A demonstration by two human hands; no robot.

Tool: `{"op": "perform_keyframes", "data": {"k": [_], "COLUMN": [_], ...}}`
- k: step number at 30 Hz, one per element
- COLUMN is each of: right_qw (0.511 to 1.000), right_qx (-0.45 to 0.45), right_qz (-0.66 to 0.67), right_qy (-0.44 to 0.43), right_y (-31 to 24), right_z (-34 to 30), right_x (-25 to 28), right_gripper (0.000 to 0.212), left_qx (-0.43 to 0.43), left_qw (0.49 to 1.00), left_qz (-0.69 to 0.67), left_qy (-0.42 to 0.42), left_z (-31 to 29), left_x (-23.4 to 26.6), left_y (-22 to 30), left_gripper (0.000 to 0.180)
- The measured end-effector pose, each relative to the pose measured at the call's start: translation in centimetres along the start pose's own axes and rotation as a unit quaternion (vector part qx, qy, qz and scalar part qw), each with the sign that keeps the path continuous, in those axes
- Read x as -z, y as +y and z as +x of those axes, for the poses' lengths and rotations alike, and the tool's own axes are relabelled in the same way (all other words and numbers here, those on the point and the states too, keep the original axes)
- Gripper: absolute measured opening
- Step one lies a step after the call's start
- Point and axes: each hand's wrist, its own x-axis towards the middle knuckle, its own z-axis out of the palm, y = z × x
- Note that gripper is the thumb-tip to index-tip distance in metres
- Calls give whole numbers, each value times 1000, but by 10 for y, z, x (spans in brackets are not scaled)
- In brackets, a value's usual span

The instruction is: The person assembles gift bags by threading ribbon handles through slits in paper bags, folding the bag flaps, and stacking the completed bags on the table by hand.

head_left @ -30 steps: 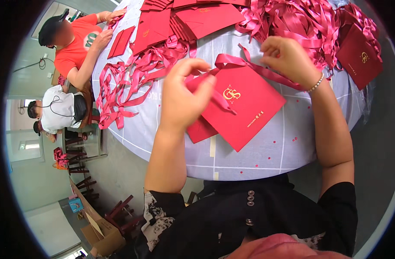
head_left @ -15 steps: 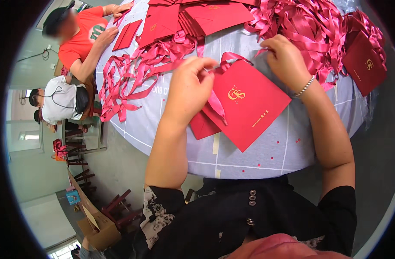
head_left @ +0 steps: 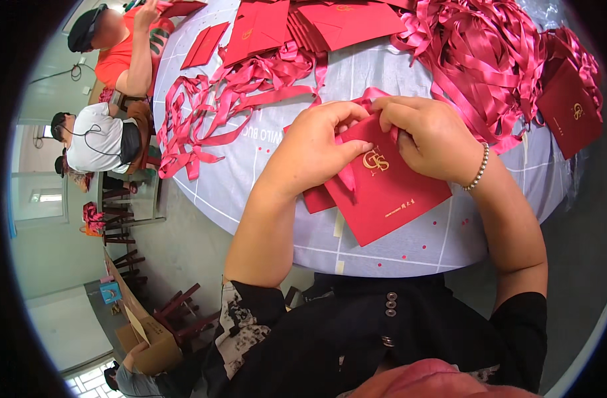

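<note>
1. Centrally, a red envelope (head_left: pixel 400 189) with a gold emblem lies tilted, one corner toward the person, near the table's front edge, a narrow ribbon (head_left: pixel 347 179) trailing over its left side.
2. At its upper left, the left hand (head_left: pixel 320 142) lays its thumb on the front face while the other fingers curl at the edge, pinching the envelope.
3. At the upper corner, the right hand (head_left: pixel 433 136) has its fingers bent and close together; what they pinch, I cannot tell. A beaded bracelet (head_left: pixel 478 166) circles that wrist.
4. Under the envelope, another red piece (head_left: pixel 319 199) pokes out to the left.
5. Beyond the hands, loose ribbons (head_left: pixel 197 126) sprawl to the left, a stack of envelopes (head_left: pixel 346 26) sits at the back, and a ribbon heap (head_left: pixel 476 60) rises to the right.
6. Across the table (head_left: pixel 317 255), at left, sits a co-worker in orange (head_left: pixel 121 56); farther off is a person in white (head_left: pixel 99 142).
</note>
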Motion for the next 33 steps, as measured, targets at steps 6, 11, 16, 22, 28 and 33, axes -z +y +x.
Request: {"op": "perform_keyframes", "data": {"k": [6,11,16,22,28,33], "right_qw": [1000,999,994,982,986,992], "right_qx": [-15,-32,-88,-160,-145,-93], "right_qz": [-4,-20,-68,-100,-82,-86], "right_qy": [4,7,-24,13,23,6], "right_y": [-6,0,-2,-2,0,7], "right_z": [-3,-5,-4,-4,-3,-4], "right_x": [14,18,20,18,17,22], "right_gripper": [15,13,10,11,11,16], "left_qx": [-20,27,-139,-130,-136,-48], "left_qw": [983,987,861,951,971,996], "left_qz": [-162,-139,361,120,188,81], "left_qy": [-83,-74,329,253,50,10], "left_z": [-2,0,4,-6,-2,-3], "left_x": [8,22,13,-17,-17,-13], "left_y": [5,-6,-15,15,0,5], "left_gripper": [39,39,38,30,24,18]}}
